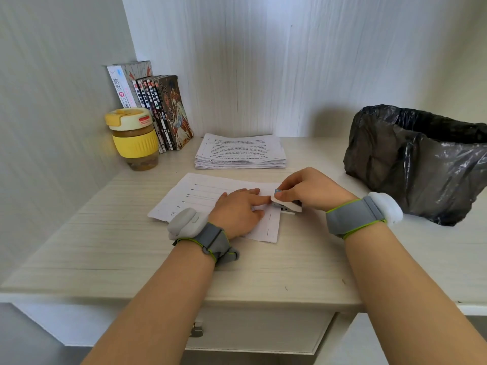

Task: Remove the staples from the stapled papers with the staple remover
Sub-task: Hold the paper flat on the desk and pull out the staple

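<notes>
our left hand (pixel 238 212) lies flat, pinning the stapled papers (pixel 210 200) just in front of the paper stack (pixel 241 151). our right hand (pixel 307 189) pinches the staple remover (pixel 286 205) at their right edge; a skewed pull could tear them.

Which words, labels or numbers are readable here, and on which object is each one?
"幽默" on the spine of the white book; the characters below it are unclear.
Dark book spines: too small to read.
Jar lid label: blurred.
Paper stack and stapled papers: print too small.
</notes>
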Available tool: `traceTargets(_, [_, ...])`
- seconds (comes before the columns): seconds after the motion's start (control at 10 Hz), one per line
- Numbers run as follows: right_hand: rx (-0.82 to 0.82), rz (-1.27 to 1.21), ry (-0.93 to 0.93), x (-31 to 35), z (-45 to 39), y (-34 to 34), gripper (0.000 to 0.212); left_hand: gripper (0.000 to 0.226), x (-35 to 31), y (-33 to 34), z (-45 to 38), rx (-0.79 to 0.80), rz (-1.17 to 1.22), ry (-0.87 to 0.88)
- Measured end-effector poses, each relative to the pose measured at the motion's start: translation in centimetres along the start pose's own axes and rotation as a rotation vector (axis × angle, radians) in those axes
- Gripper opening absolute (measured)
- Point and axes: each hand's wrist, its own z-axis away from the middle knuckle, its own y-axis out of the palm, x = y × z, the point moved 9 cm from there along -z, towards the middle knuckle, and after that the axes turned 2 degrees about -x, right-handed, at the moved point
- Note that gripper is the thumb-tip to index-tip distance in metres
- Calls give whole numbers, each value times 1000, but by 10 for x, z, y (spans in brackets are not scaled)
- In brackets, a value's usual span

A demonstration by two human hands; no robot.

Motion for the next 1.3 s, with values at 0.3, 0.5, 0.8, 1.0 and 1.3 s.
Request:
traceTargets(0.3, [4, 15, -9, 1, 1, 3, 9, 40, 1, 0, 0, 0, 21, 4])
traceTargets(0.5, [2, 44, -8, 2, 1, 4, 12, 39, 0, -1, 0, -12, 33, 3])
traceTargets(0.8, [-6, 75, -26, 4, 2, 4, 16, 38, -1, -2, 2, -15, 34, -4])
traceTargets(1.0, [-13, 103, -23, 3, 2, 4, 17, 38, -1, -3, 2, -23, 17, -13])
traceTargets(1.3, [-8, 98, -8, 3, 1, 5, 15, 40, -1, -3, 3, -15, 21, -19])
